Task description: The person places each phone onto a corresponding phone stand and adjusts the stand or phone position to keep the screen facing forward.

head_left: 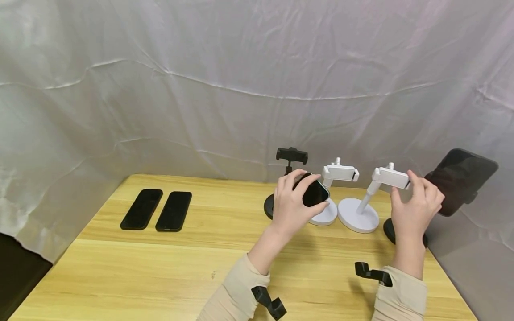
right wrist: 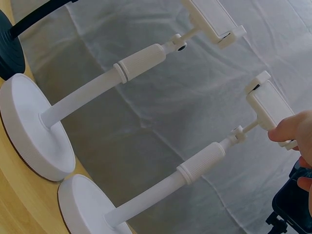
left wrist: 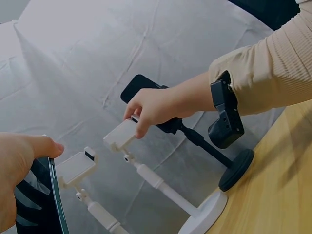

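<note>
My left hand (head_left: 288,198) holds a dark-screened smartphone (head_left: 315,194) by its edges, fingers along the upper side and thumb below. That phone's narrow side edge shows in the left wrist view. It is up in front of a white phone stand, whose clamp (head_left: 341,173) holds nothing. My right hand (head_left: 418,203) pinches the right end of another white phone stand's clamp (head_left: 392,177) between thumb and fingers. This second clamp is also without a phone; its round base (head_left: 358,216) rests on the table.
A black phone stand with a bare clamp (head_left: 292,155) stands left of the white ones. At the far right, a black stand carries a large dark phone (head_left: 462,180). Two phones, one leftmost (head_left: 142,209) and one beside it (head_left: 174,211), lie on the wooden table (head_left: 140,276). Grey cloth (head_left: 225,116) hangs behind.
</note>
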`<state>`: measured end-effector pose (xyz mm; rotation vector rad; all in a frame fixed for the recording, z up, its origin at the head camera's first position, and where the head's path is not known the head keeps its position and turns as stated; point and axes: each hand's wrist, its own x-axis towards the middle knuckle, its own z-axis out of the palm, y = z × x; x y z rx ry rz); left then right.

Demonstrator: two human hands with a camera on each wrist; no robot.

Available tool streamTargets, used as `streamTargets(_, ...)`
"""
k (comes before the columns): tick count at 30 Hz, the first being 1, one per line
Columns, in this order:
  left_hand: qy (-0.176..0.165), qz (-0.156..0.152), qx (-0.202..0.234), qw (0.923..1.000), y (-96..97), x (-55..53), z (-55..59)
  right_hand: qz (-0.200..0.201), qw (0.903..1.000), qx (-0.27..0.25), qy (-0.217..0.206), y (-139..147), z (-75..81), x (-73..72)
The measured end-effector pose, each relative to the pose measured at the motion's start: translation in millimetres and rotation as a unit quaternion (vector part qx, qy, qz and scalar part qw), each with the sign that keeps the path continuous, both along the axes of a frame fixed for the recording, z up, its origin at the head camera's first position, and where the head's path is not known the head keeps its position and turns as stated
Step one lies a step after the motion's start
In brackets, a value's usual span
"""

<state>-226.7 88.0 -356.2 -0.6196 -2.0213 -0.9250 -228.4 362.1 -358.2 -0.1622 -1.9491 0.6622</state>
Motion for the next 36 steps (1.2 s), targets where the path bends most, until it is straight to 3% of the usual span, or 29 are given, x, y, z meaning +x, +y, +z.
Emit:
streamTargets(15, -0.001, -0.011, -0.024, 0.9997, 13.4, 2.1, -5.7, 0.003, 1.0000, -0.002, -0.006, 1, -0.3, 1.3)
streamTargets(29, 0.061, -0.014, -0.051, 0.9967, 34.4, 1.5, -5.6, -0.001, 0.9999, -0.006, -0.012, 4, 0.0, 3.8)
streamTargets(36, 0.073, -0.017, -0.070, 0.9948, 44.3, 0.5, -5.1, 0.001, 1.0000, -0.006, -0.006, 4, 0.1, 2.9)
